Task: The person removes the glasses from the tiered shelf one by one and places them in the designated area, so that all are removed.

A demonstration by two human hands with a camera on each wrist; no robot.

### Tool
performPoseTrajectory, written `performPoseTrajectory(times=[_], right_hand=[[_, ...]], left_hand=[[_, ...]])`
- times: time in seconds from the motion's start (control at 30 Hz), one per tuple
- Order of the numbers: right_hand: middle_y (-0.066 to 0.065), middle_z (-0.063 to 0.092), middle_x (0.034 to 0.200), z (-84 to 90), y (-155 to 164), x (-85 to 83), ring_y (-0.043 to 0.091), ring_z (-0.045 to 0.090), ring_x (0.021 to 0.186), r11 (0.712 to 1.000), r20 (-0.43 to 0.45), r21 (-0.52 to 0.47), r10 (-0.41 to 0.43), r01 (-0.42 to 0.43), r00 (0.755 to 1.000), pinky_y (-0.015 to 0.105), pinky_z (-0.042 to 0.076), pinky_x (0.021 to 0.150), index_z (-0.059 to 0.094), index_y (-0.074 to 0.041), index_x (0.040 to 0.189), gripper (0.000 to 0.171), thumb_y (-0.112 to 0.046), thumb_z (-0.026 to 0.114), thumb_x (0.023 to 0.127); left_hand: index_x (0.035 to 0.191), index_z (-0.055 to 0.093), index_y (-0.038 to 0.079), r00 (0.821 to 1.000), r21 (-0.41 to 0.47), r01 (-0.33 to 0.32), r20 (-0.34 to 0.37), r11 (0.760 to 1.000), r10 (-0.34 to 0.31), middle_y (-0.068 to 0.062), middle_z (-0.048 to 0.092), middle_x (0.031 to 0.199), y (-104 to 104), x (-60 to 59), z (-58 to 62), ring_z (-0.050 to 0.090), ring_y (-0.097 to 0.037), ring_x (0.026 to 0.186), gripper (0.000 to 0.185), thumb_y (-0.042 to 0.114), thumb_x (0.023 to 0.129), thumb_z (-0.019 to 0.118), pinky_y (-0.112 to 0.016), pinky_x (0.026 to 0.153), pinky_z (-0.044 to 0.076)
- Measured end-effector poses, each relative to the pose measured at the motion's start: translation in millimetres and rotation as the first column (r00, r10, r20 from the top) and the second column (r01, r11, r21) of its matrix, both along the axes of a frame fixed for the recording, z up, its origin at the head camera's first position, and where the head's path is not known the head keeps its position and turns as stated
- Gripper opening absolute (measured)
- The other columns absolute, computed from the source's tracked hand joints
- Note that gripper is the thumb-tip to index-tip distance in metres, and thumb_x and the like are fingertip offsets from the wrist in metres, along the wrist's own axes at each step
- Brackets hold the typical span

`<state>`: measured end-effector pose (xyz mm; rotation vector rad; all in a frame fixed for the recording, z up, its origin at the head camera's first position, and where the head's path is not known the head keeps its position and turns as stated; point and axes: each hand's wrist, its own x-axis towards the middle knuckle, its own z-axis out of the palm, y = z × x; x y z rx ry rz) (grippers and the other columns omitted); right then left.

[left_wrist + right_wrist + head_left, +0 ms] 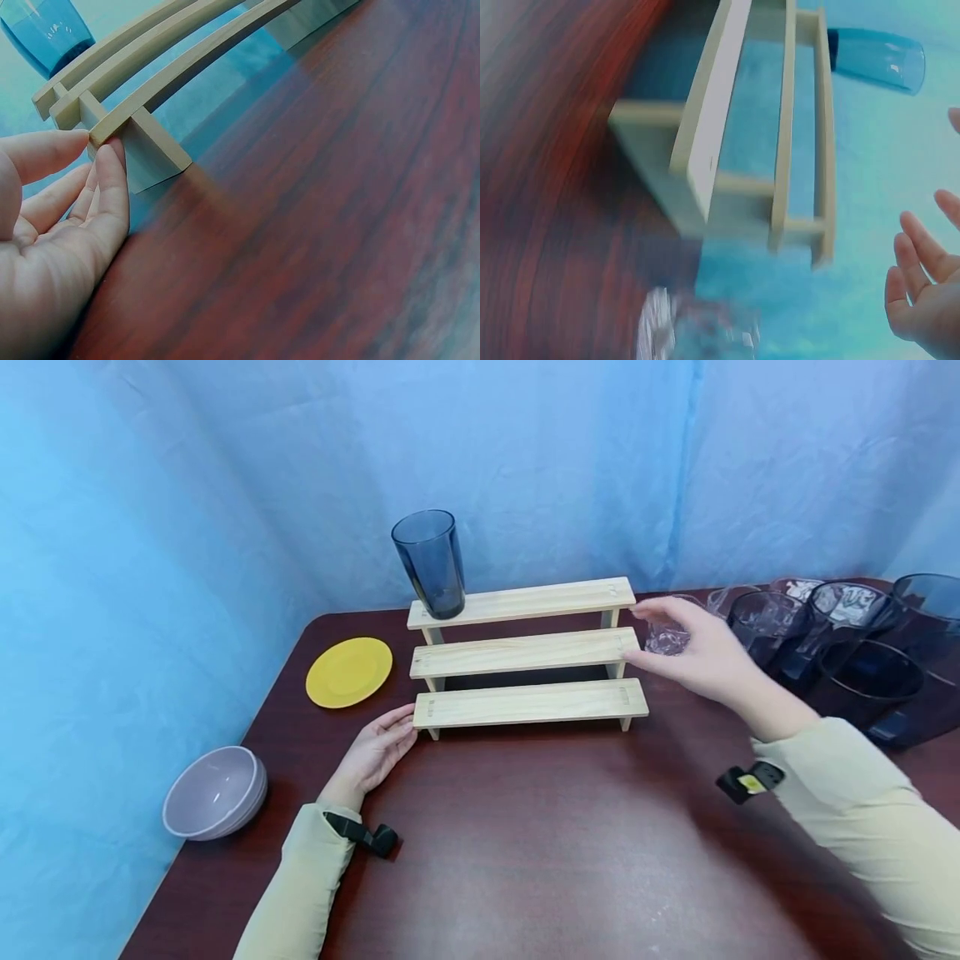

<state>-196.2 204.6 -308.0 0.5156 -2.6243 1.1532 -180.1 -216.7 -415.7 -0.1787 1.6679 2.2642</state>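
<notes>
A three-step rack of pale wood (525,652) stands toward the back of the dark table. At its lower left corner my left hand (377,750) pinches the end of the lowest step, thumb on one side and fingertips on the other, as the left wrist view (64,217) shows. My right hand (701,647) hovers by the rack's right end, thumb and fingers spread with nothing between them; the right wrist view has its fingers (922,247) apart from the wood. One blue-tinted glass (431,564) is upright on the top step's left end.
Left of the rack lies a yellow plate (348,672); nearer me, stacked pale bowls (213,793) sit at the table's left edge. Several dark glasses (866,681) crowd the right side, beside crinkled clear plastic (667,639). Blue curtains (525,468) hang behind.
</notes>
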Motion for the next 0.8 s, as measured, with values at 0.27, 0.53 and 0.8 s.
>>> performPoseTrajectory(times=[0.27, 0.53, 0.8], right_hand=[[0.016, 0.052, 0.131, -3.8, -59.1, -34.4, 0.030, 0.047, 0.123, 0.960, 0.165, -0.281, 0.057, -0.008, 0.985, 0.043, 0.035, 0.107, 0.038, -0.012, 0.141, 0.070, -0.025, 0.074, 0.082], [0.012, 0.044, 0.138, 9.7, -115.7, -59.9, 0.027, 0.042, 0.127, 0.936, 0.201, -0.332, 0.192, -0.118, 0.960, 0.040, 0.033, 0.110, 0.027, -0.018, 0.147, 0.084, -0.028, 0.076, 0.080], [0.010, 0.036, 0.144, 13.6, -157.5, -83.9, 0.025, 0.039, 0.132, 0.934, 0.257, -0.341, 0.200, -0.105, 0.945, 0.043, 0.039, 0.104, 0.015, -0.031, 0.150, 0.097, -0.037, 0.078, 0.076]], left_hand=[[0.147, 0.022, -0.004, 1.000, -0.011, 0.003, -0.006, 1.000, -0.003, 0.006, 0.060, 0.108, -3.7, 3.8, -1.9, 0.059, -0.003, 0.096, 0.053, -0.006, 0.098, 0.039, -0.015, 0.085, 0.049], [0.147, 0.021, -0.005, 1.000, -0.003, 0.011, -0.007, 1.000, -0.011, 0.007, 0.060, 0.108, -3.2, 6.1, -2.3, 0.060, -0.002, 0.095, 0.053, -0.006, 0.097, 0.039, -0.015, 0.086, 0.049], [0.147, 0.022, -0.005, 1.000, 0.011, 0.010, -0.007, 1.000, -0.010, 0.007, 0.060, 0.109, -3.2, 7.2, -2.4, 0.061, -0.002, 0.094, 0.053, -0.005, 0.097, 0.040, -0.015, 0.085, 0.050]])
